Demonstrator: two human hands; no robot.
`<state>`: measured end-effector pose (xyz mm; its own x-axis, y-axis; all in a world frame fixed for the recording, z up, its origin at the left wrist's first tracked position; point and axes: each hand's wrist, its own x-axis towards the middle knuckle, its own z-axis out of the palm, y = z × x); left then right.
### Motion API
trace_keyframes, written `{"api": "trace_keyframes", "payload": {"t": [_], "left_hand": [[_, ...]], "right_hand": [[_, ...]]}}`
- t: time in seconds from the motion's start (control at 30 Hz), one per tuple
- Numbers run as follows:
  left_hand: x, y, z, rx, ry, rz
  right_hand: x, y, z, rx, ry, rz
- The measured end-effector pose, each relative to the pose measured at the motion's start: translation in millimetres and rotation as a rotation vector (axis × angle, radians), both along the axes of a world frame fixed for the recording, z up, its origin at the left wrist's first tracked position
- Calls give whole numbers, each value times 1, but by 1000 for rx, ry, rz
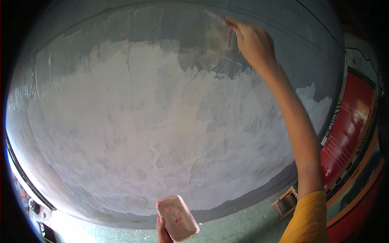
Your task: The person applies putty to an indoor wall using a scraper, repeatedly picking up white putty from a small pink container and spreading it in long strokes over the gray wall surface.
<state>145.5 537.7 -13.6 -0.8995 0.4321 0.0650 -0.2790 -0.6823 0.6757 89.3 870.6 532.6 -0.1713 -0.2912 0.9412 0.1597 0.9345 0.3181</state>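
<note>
Putty knife (221, 25): held in the right hand (253, 42), fingers closed around its handle; the blade is pressed flat against the wall (121, 121), just left of the knuckles, at the upper edge of the coated area. The right arm is extended upward from a yellow sleeve (310, 220). Tray (177, 217): shallow, rectangular, pale pink, smeared inside with whitish putty; it is gripped from below by the left hand (163, 231), only partly in view, fingers wrapped under its near end. The tray is held well below the right hand and apart from the wall. Wall: grey, with a broad off-white putty patch (154, 133) between the two hands; bare darker grey is seen above. Below and right of the tray, a small wooden stool (285, 201) stands on the green tiled floor (243, 227).
</note>
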Motion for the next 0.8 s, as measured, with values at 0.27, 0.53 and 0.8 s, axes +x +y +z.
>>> {"api": "trace_keyframes", "payload": {"t": [0.27,0.53,0.8], "left_hand": [[9,-1,4,8,-35,106],[11,5,13,11,-10,80],[5,3,-21,-9,45,195]], "right_hand": [[-38,19,-122,282,-79,230],[-22,-10,-30,60,-158,106],[-22,9,-136,215,-255,165]]}}
